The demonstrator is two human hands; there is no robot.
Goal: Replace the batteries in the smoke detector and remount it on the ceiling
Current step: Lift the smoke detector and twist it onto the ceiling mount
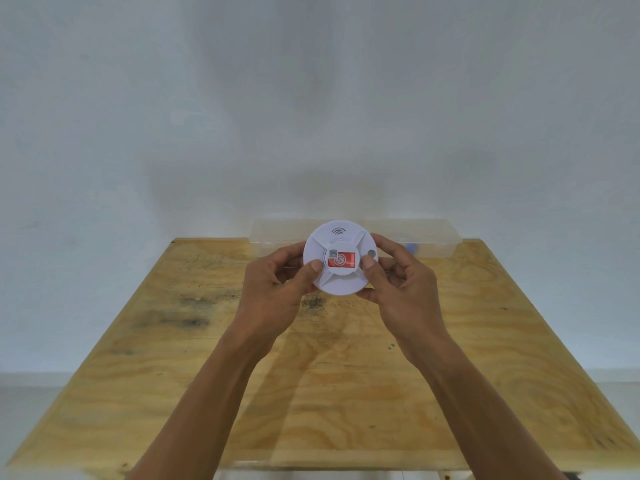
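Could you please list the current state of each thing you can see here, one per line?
White round plastic smoke detector: held above the table, front facing the camera, casing closed.
Left hand: gripping the detector's left edge.
Right hand: gripping its right edge.
Clear plastic storage box: resting at the table's far edge.
Stained plywood table: standing by the wall.

a stained plywood worktop [346,375] stands against a plain pale wall [311,98]; a clear plastic box [433,233] sits at its far edge.
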